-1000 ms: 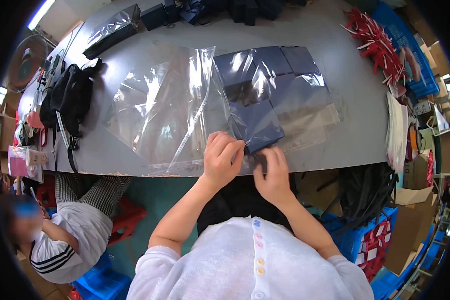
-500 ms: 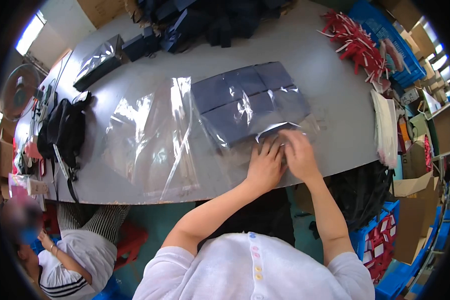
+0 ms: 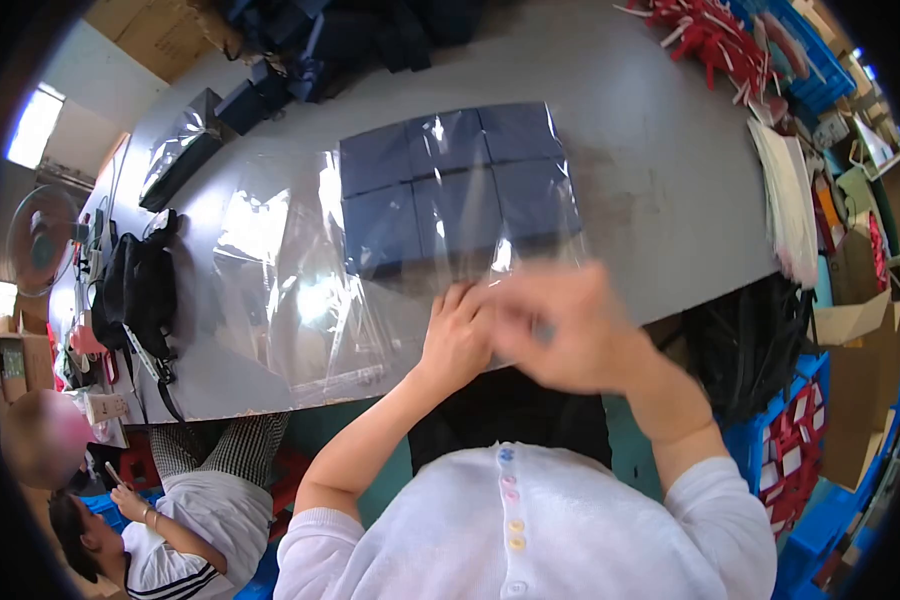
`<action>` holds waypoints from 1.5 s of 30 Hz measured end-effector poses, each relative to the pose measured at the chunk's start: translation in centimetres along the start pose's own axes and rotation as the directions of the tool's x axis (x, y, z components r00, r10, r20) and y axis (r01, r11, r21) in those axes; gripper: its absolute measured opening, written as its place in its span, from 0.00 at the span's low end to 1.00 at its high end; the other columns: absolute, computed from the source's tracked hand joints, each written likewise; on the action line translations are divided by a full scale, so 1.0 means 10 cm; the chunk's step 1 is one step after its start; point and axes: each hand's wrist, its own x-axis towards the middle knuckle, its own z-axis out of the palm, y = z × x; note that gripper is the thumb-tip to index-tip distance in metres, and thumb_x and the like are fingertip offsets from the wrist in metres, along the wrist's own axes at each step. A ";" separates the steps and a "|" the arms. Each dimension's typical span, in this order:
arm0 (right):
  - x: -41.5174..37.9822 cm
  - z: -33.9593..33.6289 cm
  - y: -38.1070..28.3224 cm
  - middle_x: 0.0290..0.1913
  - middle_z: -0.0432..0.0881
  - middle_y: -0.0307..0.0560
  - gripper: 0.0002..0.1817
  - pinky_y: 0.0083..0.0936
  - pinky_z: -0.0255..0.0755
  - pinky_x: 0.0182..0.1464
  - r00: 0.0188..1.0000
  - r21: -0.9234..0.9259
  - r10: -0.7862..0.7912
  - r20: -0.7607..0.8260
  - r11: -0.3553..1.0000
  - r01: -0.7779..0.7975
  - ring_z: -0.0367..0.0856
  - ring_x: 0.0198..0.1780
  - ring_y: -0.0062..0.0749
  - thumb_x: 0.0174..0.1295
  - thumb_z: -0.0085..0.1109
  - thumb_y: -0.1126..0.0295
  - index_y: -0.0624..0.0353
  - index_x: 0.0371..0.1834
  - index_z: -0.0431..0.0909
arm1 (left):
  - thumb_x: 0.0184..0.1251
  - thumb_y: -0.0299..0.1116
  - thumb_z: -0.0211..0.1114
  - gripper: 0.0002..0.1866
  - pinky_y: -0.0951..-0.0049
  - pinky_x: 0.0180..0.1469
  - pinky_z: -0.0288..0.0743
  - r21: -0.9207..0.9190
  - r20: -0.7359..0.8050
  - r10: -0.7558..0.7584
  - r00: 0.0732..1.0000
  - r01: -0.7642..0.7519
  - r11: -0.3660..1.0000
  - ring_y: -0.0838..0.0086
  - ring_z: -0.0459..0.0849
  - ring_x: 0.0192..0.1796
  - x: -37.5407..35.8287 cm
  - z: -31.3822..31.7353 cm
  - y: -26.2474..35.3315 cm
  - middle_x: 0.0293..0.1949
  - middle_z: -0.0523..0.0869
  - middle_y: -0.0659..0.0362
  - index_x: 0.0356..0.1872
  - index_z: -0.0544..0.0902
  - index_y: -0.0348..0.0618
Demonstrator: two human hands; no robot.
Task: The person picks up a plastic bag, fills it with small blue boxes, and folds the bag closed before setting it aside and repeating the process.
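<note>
left hand (image 3: 457, 335): fingers pinched on clear bag (image 3: 390, 250) edge | right hand (image 3: 570, 325): blurred, grip cannot be told | navy boxes (image 3: 455, 185) enclosed in bag, on counter (image 3: 650, 170)

Glossy clear plastic bag (image 3: 300, 290), matt navy boxes (image 3: 450, 185), smooth grey table (image 3: 660, 190)

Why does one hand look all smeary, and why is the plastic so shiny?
In the head view, the right hand is motion-blurred while the left hand looks sharper; light glares white off the clear plastic bag over the dark blue boxes; the lens curves the table and darkens the corners.
</note>
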 end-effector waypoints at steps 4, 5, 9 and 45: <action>0.82 -0.08 0.79 0.36 0.83 0.43 0.12 0.27 0.76 0.42 0.945 -0.205 -0.053 -0.323 0.979 -0.016 0.82 0.39 0.34 0.58 0.67 0.61 0.55 0.40 0.85 | 0.47 0.19 0.63 0.14 0.57 0.50 0.71 -0.076 -0.027 -0.078 0.997 0.076 0.994 0.58 0.76 0.50 -0.07 0.03 0.26 0.45 0.80 0.55 0.39 0.82 0.39; 0.87 0.00 1.03 0.36 0.83 0.43 0.12 0.27 0.76 0.42 0.945 -0.204 -0.052 -0.323 0.979 -0.016 0.82 0.39 0.34 0.58 0.67 0.61 0.55 0.40 0.85 | 0.45 0.17 0.63 0.15 0.58 0.48 0.71 -0.125 -0.024 -0.088 0.996 0.084 0.989 0.58 0.76 0.48 -0.11 0.04 0.28 0.42 0.80 0.55 0.38 0.82 0.39; 0.96 0.13 1.26 0.41 0.83 0.40 0.14 0.30 0.75 0.48 0.921 -0.384 -0.237 -0.309 0.917 0.107 0.79 0.46 0.36 0.57 0.69 0.57 0.53 0.40 0.86 | 0.44 0.15 0.63 0.14 0.59 0.47 0.70 -0.141 -0.053 -0.185 0.981 0.177 0.974 0.57 0.75 0.46 -0.13 0.10 0.31 0.39 0.78 0.54 0.36 0.81 0.38; -0.17 -0.74 1.63 0.36 0.83 0.40 0.04 0.32 0.73 0.54 0.941 -0.373 -0.303 0.151 0.864 0.338 0.82 0.48 0.35 0.53 0.67 0.79 0.59 0.30 0.81 | 0.54 0.23 0.72 0.10 0.64 0.52 0.78 -0.113 0.086 0.080 0.993 -0.070 0.991 0.61 0.82 0.48 -0.32 -1.38 -1.03 0.43 0.84 0.53 0.27 0.76 0.40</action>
